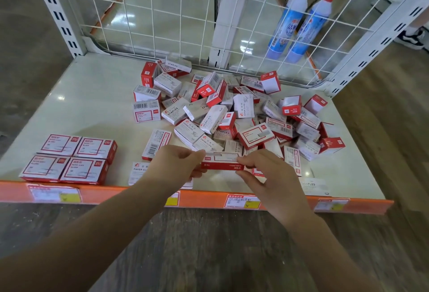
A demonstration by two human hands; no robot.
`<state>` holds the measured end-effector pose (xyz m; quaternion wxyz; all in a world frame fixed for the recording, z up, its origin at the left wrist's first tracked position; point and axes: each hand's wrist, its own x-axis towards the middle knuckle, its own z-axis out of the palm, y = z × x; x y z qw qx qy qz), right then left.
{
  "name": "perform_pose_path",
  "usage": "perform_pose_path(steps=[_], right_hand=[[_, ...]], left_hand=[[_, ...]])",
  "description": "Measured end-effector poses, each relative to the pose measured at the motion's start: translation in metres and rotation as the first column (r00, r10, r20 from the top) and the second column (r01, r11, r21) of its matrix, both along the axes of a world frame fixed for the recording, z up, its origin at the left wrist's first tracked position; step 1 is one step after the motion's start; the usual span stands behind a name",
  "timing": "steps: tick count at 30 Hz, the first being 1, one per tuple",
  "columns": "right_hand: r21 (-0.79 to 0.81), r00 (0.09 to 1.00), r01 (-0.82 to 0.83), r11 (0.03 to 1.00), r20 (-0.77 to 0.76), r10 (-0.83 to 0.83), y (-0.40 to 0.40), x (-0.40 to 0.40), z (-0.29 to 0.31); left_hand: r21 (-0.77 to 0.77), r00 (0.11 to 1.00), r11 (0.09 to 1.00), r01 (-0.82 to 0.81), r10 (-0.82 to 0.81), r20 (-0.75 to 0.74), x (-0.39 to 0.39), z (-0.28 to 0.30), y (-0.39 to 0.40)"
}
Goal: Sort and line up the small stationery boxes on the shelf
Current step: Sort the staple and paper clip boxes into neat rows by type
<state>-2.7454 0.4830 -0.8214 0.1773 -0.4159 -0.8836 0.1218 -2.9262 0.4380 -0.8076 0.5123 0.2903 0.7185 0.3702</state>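
Both hands meet at the front centre of the shelf [76, 106] and hold one small red-and-white box [222, 164] between them: the left hand [176, 164] pinches its left end with curled fingers, the right hand [264, 171] pinches its right end, thumb and forefinger on the card. The box is a flat, sharp-edged cardboard oblong, red side facing the camera, lifted just above the shelf; its print is too small to read. At 12 o'clock from the hands lies a loose pile [234, 110] of like boxes, matt grey-white and glossy red card, tumbled at all angles, some on edge, some overlapping; labels reading STAPLES and PAPER CLIPS show on several. At 9 o'clock, near the front left corner, four boxes [69, 159] lie flat in a neat two-by-two block, sides touching, red-framed faces up. A white box [139, 172] lies partly hidden under the left wrist, and another [313, 185] lies flat at 3 o'clock near the front edge. The shelf is smooth, pale, faintly glossy board with an orange front strip [204, 197] carrying price tags [242, 201], their text blurred. Behind, at 12 o'clock, stands a white wire grid [176, 11] between slotted metal uprights; through it, at 1 o'clock, two blue-and-white bottles [299, 22] with red caps lean. The floor is wood-patterned; a dark shoe [411, 37] shows at 2 o'clock, cut off by the frame edge.
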Motion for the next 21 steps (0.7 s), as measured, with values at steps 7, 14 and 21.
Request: perform_pose_path(steps=[7, 14, 21], right_hand=[[-0.072, 0.997, 0.008, 0.997, -0.078, -0.014, -0.002, -0.003, 0.000], [-0.252, 0.996, 0.082, 0.964, -0.013, -0.088, 0.003, -0.002, 0.007], [-0.306, 0.999, -0.010, 0.952, 0.046, 0.025, 0.013, -0.012, 0.013]], left_hand=[[-0.026, 0.997, 0.997, -0.078, 0.079, 0.013, 0.001, -0.001, 0.000], [0.070, 0.983, 0.997, -0.011, 0.023, -0.183, 0.001, -0.001, -0.002], [0.098, 0.923, 0.981, 0.166, -0.120, -0.365, 0.005, 0.000, -0.004]])
